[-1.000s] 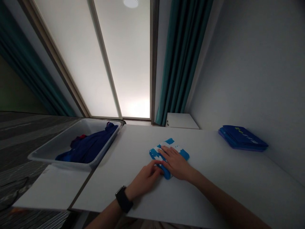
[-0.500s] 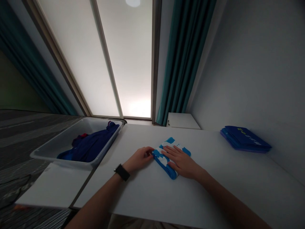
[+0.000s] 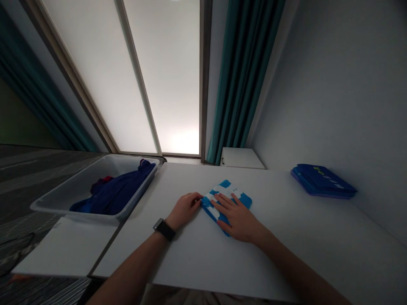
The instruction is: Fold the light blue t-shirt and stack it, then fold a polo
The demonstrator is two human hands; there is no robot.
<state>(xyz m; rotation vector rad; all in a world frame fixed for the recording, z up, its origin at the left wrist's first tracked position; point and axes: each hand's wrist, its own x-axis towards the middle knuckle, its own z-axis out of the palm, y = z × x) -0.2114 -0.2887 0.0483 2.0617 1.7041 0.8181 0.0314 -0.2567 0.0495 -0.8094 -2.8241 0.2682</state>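
One folded blue-and-white cloth (image 3: 226, 188), flat near the middle of the white table (image 3: 286, 241). Two hands at it: right hand (image 3: 240, 218) palm-down on top, fingers spread and straight; left hand (image 3: 184, 208) curled at its left edge, fingertips touching, pinching or not impossible to tell. One black watch (image 3: 163, 229) on the left wrist. One grey tub (image 3: 63, 199) beyond the table's left edge, holding dark blue clothes (image 3: 117, 195). One folded blue stack (image 3: 321, 181) well apart, by the right wall. Bare tabletop all round the cloth.
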